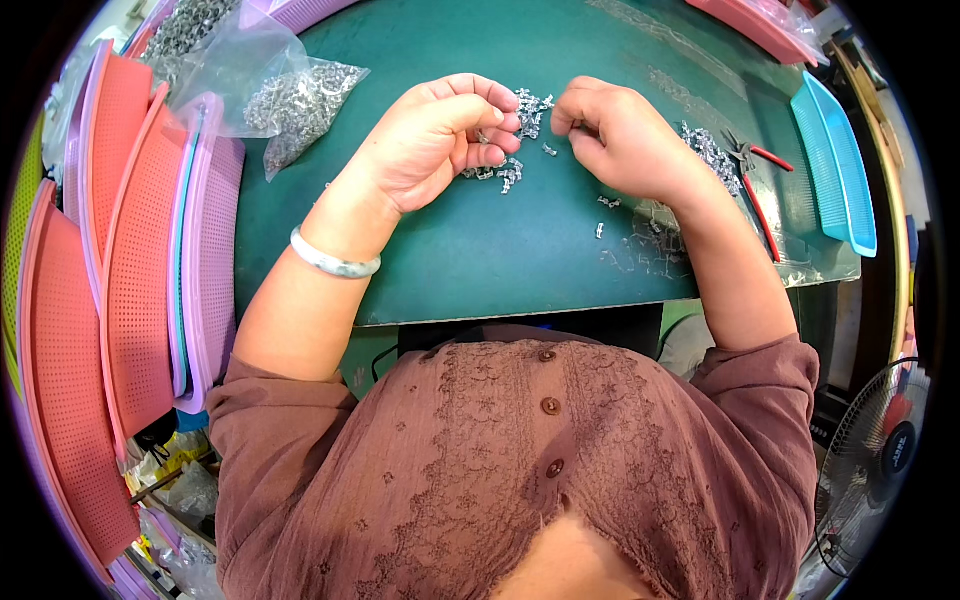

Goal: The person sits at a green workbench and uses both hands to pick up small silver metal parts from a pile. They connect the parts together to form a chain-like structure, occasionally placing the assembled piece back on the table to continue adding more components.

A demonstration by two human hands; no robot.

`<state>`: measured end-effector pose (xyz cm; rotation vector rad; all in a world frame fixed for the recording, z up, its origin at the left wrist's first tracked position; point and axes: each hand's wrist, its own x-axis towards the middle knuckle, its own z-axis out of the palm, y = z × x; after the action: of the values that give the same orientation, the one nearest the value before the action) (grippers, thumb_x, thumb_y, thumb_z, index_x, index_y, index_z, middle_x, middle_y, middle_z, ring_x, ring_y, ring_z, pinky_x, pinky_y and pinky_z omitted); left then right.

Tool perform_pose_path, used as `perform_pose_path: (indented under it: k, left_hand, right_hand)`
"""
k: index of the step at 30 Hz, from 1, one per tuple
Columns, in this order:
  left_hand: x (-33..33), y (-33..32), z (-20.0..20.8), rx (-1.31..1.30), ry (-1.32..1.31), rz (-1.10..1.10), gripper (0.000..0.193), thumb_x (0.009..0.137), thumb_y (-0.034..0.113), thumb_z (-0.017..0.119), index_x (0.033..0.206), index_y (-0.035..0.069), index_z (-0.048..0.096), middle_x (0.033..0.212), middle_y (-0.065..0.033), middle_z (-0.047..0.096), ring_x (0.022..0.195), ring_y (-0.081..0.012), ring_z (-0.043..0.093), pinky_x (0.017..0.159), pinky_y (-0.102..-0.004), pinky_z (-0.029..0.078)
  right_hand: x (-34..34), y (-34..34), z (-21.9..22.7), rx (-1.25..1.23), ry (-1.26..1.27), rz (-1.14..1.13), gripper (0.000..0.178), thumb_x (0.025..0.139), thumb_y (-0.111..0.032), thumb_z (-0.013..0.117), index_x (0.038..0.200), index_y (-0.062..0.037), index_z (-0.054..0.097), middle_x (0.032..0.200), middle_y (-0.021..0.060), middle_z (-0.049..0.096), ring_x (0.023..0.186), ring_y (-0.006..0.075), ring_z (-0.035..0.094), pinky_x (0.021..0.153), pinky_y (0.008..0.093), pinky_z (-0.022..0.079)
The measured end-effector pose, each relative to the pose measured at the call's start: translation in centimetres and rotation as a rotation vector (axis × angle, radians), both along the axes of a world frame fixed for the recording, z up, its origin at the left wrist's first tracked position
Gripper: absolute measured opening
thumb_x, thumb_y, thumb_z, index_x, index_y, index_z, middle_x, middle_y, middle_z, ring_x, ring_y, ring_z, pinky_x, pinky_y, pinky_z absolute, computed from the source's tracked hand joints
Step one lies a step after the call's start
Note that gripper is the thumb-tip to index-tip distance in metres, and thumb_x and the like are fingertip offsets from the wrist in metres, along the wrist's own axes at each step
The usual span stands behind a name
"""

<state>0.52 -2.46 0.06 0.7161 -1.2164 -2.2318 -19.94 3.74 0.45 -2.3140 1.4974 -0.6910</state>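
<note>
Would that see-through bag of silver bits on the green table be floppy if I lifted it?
Probably floppy: the bag is thin, wrinkled plastic. Maybe heavy for its size, since metallic-looking bits crowd one end. They'd likely shift, being small pieces.

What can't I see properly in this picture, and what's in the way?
All in the head view:
Left hand: anything between its fingers is too small to name.
Right hand: anything it pinches is hidden by its own curled fingers.
Small shiny pieces: too tiny to tell their exact shape.
Fan: its right side is cut off by the dark round rim.
</note>
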Motion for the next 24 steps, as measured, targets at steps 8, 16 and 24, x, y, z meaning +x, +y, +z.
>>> perform_pose_path:
  k: [8,16,24]
  left_hand:
    - [-0.3,0.4,0.0,-0.105,-0.174,0.023,0.01,0.084,0.009,0.054,0.09,0.002,0.057,0.075,-0.0028,0.058,0.062,-0.0087,0.055,0.054,-0.0189,0.045]
    - [-0.6,1.1,0.4,-0.273,-0.36,-0.024,0.012,0.084,0.013,0.055,0.089,0.002,0.058,0.07,-0.0009,0.057,0.055,-0.0057,0.051,0.046,-0.0165,0.04]
    - [-0.4,0.8,0.8,-0.316,-0.35,0.021,0.013,0.084,0.013,0.054,0.09,0.002,0.058,0.069,-0.0005,0.057,0.054,-0.0045,0.051,0.045,-0.0152,0.039]
  right_hand:
    - [0.3,0.2,-0.4,-0.04,0.055,0.061,0.006,0.07,-0.008,0.06,0.073,-0.0023,0.061,0.078,0.0113,0.056,0.075,0.0291,0.056,0.067,0.0362,0.046]
    - [0.7,0.3,0.2,-0.109,-0.054,0.091,0.005,0.071,-0.006,0.058,0.074,-0.0022,0.058,0.077,0.0114,0.055,0.075,0.0294,0.056,0.066,0.0362,0.045]
    - [-1.2,0.5,1.7,0.119,0.097,0.192,0.01,0.068,-0.009,0.059,0.075,-0.0026,0.058,0.076,0.0118,0.056,0.071,0.0292,0.055,0.063,0.0365,0.044]
